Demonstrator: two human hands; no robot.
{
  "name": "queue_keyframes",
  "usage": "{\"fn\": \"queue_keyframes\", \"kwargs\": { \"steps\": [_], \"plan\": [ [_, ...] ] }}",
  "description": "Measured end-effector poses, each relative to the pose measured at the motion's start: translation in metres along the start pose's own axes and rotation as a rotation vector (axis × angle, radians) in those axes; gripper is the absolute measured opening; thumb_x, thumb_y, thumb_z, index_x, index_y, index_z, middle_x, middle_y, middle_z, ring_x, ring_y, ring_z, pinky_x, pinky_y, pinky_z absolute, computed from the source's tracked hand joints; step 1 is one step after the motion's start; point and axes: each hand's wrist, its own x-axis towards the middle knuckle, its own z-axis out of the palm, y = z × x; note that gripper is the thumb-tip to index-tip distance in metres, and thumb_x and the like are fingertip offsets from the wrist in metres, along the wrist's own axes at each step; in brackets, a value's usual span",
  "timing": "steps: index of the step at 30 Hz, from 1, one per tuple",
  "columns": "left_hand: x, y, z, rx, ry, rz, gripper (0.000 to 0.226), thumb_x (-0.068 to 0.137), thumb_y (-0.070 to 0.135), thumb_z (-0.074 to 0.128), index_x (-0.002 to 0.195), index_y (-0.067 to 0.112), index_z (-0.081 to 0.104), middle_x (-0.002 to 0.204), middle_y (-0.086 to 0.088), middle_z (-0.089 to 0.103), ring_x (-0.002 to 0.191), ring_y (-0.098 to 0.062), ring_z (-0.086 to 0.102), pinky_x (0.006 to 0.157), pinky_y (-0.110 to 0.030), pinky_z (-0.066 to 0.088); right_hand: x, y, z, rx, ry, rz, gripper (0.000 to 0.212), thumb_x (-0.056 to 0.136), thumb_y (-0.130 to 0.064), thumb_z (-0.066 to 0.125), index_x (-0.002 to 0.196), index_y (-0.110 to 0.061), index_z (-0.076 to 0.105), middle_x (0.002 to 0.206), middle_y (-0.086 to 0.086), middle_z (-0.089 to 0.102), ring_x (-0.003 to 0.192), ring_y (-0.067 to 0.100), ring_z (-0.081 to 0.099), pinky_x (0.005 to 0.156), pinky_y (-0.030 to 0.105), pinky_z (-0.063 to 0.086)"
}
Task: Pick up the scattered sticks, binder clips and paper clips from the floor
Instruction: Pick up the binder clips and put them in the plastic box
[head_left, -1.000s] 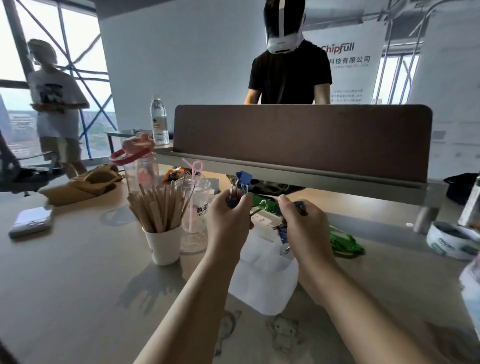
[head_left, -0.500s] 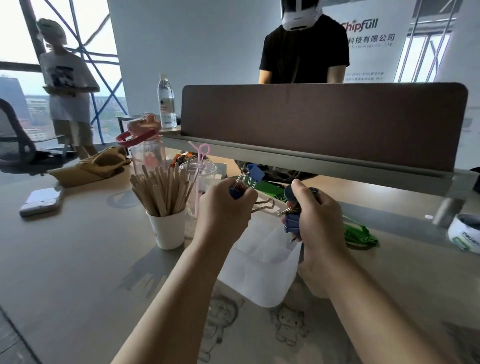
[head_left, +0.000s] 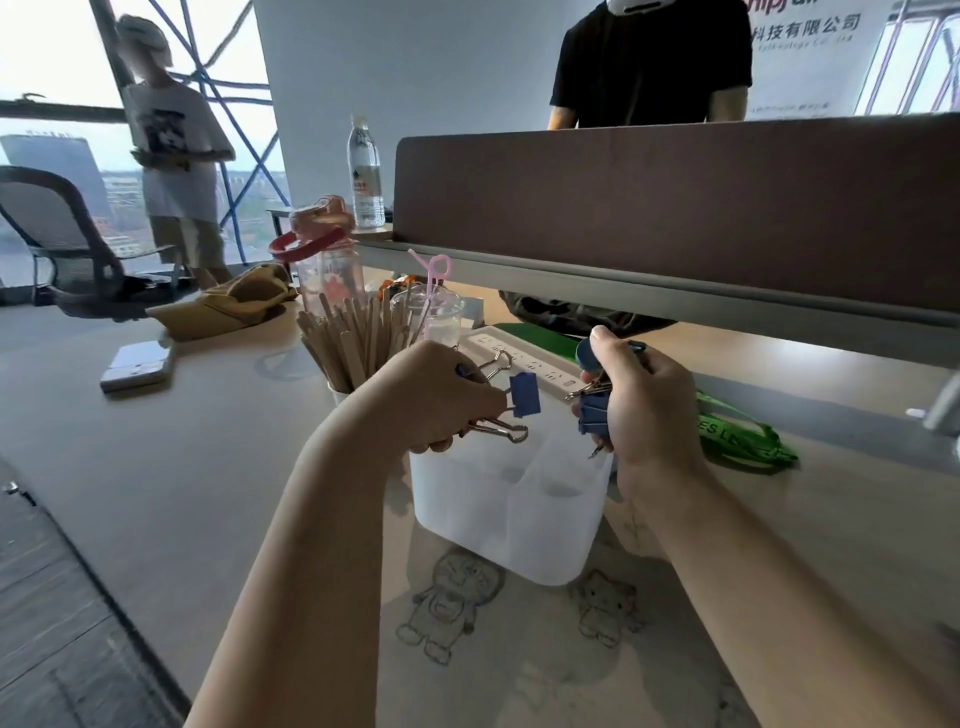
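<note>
Blue binder clips (head_left: 524, 394) with silver wire handles are pinched in the grip of the left hand (head_left: 441, 400); more are clenched in the right hand (head_left: 647, 410), above a white container (head_left: 509, 519).

The blue binder clip (head_left: 524, 393) gripped in the left hand (head_left: 441, 395) is showing a smooth painted metal body, and its bare wire handles are gleaming. The bunch of binder clips (head_left: 594, 413) in the right hand (head_left: 649, 410) is looking the same. The divided organizer (head_left: 509, 519) is showing as frosted, translucent plastic. The craft sticks (head_left: 353, 338) are looking like pale, matt wood. The desk top (head_left: 182, 467) is appearing smooth and matt, the divider panel (head_left: 675, 208) is looking like brown felt-like cloth, and the green lanyard (head_left: 748, 441) is showing a woven texture.
</note>
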Motion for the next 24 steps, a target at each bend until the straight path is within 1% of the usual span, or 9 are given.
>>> {"fn": "queue_keyframes", "kwargs": {
  "steps": [2,6,11,14,15,17,19,20,24],
  "plan": [
    [0.002,-0.001,-0.001,0.006,0.058,0.018,0.016,0.081,0.017,0.068,0.085,0.001,0.069,0.061,-0.009,0.057,0.057,-0.024,0.047,0.056,-0.029,0.041,0.0,0.001,0.0,0.001,-0.009,-0.002,0.023,0.094,-0.038,0.053,0.083,-0.019,0.06,0.077,0.004,0.065,0.06,0.012,0.064,0.06,0.03,0.054],
    [0.004,-0.002,0.003,0.061,0.042,0.047,0.008,0.078,0.018,0.071,0.076,0.01,0.069,0.062,-0.006,0.062,0.054,-0.021,0.052,0.055,-0.028,0.048,0.003,0.002,0.0,0.023,0.0,0.015,0.022,0.094,-0.037,0.053,0.078,-0.022,0.058,0.075,0.002,0.065,0.052,0.007,0.062,0.053,0.025,0.051],
    [0.008,-0.004,0.006,0.128,0.004,0.1,0.009,0.08,0.019,0.07,0.073,0.014,0.067,0.071,-0.011,0.068,0.058,-0.022,0.057,0.06,-0.032,0.056,0.004,0.004,0.0,0.032,0.011,0.021,0.024,0.093,-0.038,0.054,0.078,-0.02,0.059,0.074,0.005,0.065,0.061,0.015,0.062,0.055,0.027,0.051],
    [0.013,-0.004,0.011,0.038,0.099,0.173,0.014,0.084,0.024,0.068,0.075,0.013,0.067,0.063,-0.006,0.064,0.052,-0.017,0.055,0.05,-0.025,0.049,0.005,0.004,0.0,0.051,0.009,0.031,0.027,0.092,-0.038,0.056,0.072,-0.021,0.059,0.068,0.005,0.063,0.063,0.022,0.061,0.062,0.036,0.05],
    [0.016,-0.003,0.015,-0.027,0.159,0.199,0.016,0.085,0.027,0.067,0.078,0.012,0.067,0.063,-0.005,0.064,0.052,-0.017,0.055,0.05,-0.025,0.048,0.004,0.004,0.0,0.058,0.012,0.037,0.028,0.091,-0.039,0.057,0.07,-0.021,0.059,0.067,0.007,0.062,0.064,0.025,0.06,0.063,0.038,0.049],
    [0.024,-0.001,0.024,-0.109,0.282,0.233,0.022,0.086,0.036,0.065,0.082,0.014,0.065,0.071,-0.005,0.067,0.063,-0.021,0.061,0.059,-0.031,0.053,0.003,0.004,0.001,0.061,0.03,0.041,0.029,0.09,-0.041,0.058,0.069,-0.021,0.059,0.068,0.011,0.061,0.067,0.033,0.058,0.063,0.041,0.048],
    [0.031,-0.002,0.034,-0.044,0.341,0.249,0.023,0.087,0.043,0.062,0.082,0.02,0.059,0.074,0.0,0.065,0.071,-0.02,0.063,0.067,-0.034,0.055,0.002,0.003,0.002,0.043,0.047,0.03,0.03,0.088,-0.044,0.059,0.068,-0.021,0.06,0.069,0.012,0.063,0.072,0.039,0.062,0.064,0.047,0.052],
    [0.032,-0.002,0.037,-0.001,0.347,0.264,0.021,0.088,0.041,0.062,0.083,0.022,0.057,0.074,0.003,0.062,0.07,-0.016,0.061,0.066,-0.031,0.054,0.001,0.002,0.002,0.034,0.049,0.021,0.031,0.088,-0.044,0.059,0.067,-0.021,0.06,0.068,0.011,0.064,0.074,0.04,0.064,0.065,0.05,0.053],
    [0.031,-0.007,0.041,0.155,0.35,0.392,0.016,0.082,0.032,0.071,0.081,0.023,0.059,0.07,0.01,0.054,0.061,-0.003,0.051,0.053,-0.019,0.039,-0.001,-0.001,0.0,0.049,0.031,0.013,0.028,0.092,-0.037,0.057,0.069,-0.021,0.059,0.066,0.001,0.062,0.071,0.03,0.065,0.066,0.041,0.055]
  ]
}}
